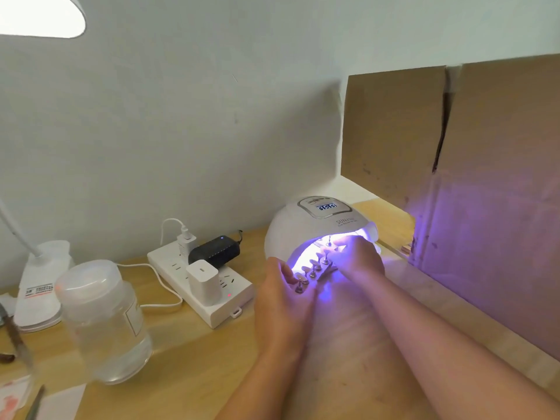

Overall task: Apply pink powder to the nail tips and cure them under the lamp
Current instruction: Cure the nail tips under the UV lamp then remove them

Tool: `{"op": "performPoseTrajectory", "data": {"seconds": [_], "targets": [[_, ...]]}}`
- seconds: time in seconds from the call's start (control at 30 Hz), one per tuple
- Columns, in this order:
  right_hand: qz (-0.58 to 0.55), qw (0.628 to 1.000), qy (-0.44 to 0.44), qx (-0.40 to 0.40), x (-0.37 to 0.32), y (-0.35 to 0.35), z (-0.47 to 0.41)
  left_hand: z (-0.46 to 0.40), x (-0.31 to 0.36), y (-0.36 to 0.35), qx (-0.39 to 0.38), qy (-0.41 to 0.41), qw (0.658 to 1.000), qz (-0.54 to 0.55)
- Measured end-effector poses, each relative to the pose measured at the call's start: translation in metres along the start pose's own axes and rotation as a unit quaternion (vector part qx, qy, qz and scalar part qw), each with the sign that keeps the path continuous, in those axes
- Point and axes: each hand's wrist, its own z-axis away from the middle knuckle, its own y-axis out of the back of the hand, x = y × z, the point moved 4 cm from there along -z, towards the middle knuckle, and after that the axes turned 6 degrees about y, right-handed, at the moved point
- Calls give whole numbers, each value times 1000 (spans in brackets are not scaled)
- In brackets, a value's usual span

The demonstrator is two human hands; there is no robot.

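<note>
Both forearms reached far; left hand [280, 294] & right hand [359, 257], fingers curled, gripped nail-tip holder [315, 268] at lit lamp [321, 225] mouth.

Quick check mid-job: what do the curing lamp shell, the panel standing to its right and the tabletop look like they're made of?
Curing lamp: looks like white moulded plastic, smooth and slightly glossy, with a soft sheen on the dome. Panel: brown cardboard, matte, with a torn seam and scuff marks. Tabletop: pale wood or wood-look laminate with faint grain; I can't tell which.
</note>
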Motion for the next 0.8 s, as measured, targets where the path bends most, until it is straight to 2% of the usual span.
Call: {"op": "performPoseTrajectory", "data": {"seconds": [0.33,0.6,0.8], "targets": [[-37,992,41,117,28,33,41,0,4,0,-3,-5,1000,9],[41,979,16,197,64,74,77,1,6,2,-8,-19,1000,10],[138,975,-36,169,69,69,63,-4,6,3,-12,-47,999,6]]}}
